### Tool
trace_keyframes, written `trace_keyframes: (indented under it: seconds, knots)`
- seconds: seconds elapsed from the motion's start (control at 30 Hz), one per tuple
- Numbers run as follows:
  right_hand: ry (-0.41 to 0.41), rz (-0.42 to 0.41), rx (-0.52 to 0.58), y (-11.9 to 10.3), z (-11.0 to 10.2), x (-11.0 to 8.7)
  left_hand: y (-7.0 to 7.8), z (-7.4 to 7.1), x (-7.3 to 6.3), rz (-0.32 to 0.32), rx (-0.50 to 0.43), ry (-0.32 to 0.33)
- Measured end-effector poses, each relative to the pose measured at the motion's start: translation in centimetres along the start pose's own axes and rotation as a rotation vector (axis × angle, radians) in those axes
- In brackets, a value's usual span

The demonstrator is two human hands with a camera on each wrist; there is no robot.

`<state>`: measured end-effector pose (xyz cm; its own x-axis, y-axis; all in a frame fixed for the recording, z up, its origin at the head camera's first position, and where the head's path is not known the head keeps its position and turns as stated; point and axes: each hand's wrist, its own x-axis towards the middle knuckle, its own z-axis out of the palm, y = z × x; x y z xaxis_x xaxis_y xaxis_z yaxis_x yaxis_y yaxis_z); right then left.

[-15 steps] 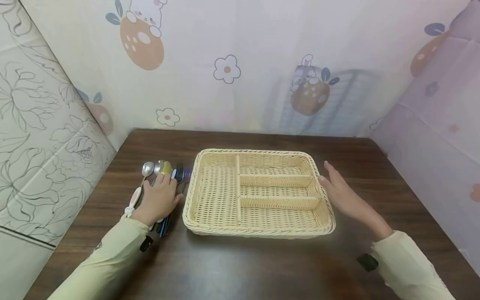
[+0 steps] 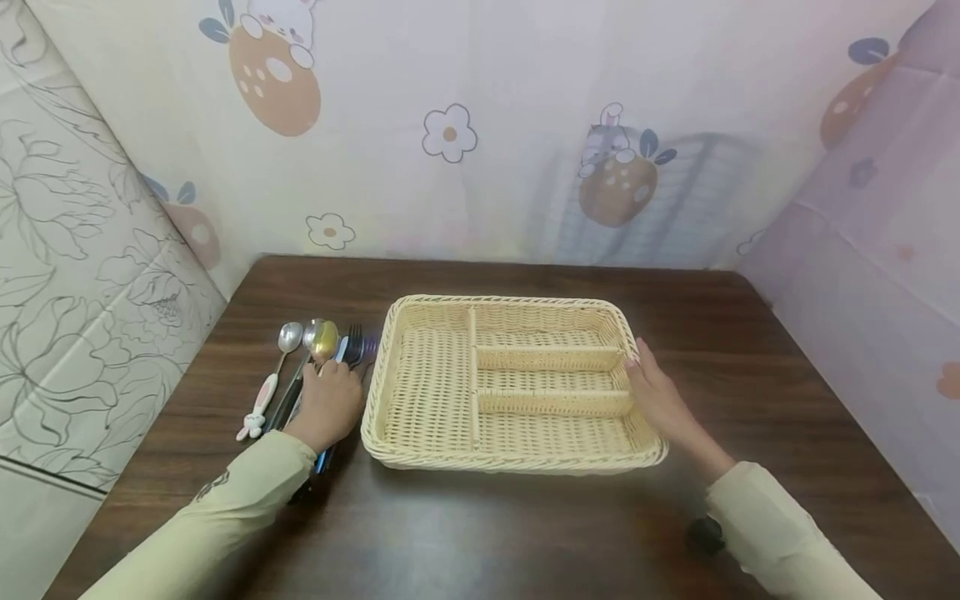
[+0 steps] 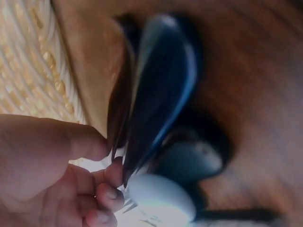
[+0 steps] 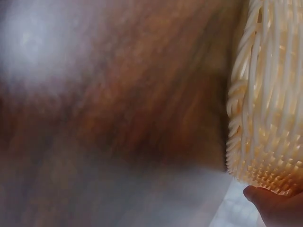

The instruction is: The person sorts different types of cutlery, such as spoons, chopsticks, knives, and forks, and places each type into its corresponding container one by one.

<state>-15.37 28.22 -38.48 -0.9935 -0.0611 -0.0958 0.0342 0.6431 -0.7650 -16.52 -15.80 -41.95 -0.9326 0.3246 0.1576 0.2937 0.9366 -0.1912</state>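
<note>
A woven cream basket (image 2: 431,464) with compartments stands on the dark wooden table. Left of it lies a group of cutlery: a spoon with a white rabbit handle (image 2: 257,412), a yellow-bowled spoon (image 2: 325,340), a black fork (image 2: 355,343) and blue-handled pieces (image 3: 163,80). My left hand (image 2: 327,406) is over this group. In the left wrist view its thumb and curled fingers pinch a dark-handled utensil (image 3: 118,111), whose far end is hidden. At the basket's right side, my right hand (image 2: 663,402) touches the rim with its fingers fairly straight.
A long divider (image 2: 474,379) and two short crosswise ones (image 2: 551,358) split the basket. Behind the table (image 2: 480,533) hangs a patterned cloth (image 2: 510,200), with more cloth at both sides.
My right hand has moved left and come against the basket's right rim. My left hand has shifted slightly right and nearer me, showing more of the rabbit-handled spoon.
</note>
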Motion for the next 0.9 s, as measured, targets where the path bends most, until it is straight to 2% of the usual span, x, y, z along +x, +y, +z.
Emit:
trace_keyframes:
  seconds: [0.1, 0.33, 0.43, 0.57, 0.63, 0.8, 0.9]
  knots:
    - [0.02, -0.01, 0.013, 0.2, 0.1, 0.0, 0.1, -0.1, 0.2, 0.016, 0.024, 0.032]
    - [0.029, 0.002, 0.026, 0.1, 0.3, -0.1, 0.3, -0.2, 0.6, 0.009, -0.006, 0.024]
    - [0.035, 0.008, 0.022, 0.1, 0.3, -0.1, 0.2, -0.5, 0.7, 0.012, -0.04, 0.062]
    - [0.035, 0.012, 0.017, 0.1, 0.4, 0.0, -0.2, -1.1, 0.7, 0.024, -0.038, 0.106]
    - [0.034, 0.009, 0.011, 0.0, 0.4, 0.0, -0.6, -1.5, 0.7, 0.032, -0.022, 0.113]
    - [0.031, 0.001, 0.007, 0.0, 0.4, 0.1, -1.7, -3.1, 0.7, 0.078, 0.022, 0.188]
    - [0.026, 0.01, 0.018, 0.0, 0.4, 0.1, -2.1, -4.5, 1.0, 0.124, 0.087, 0.199]
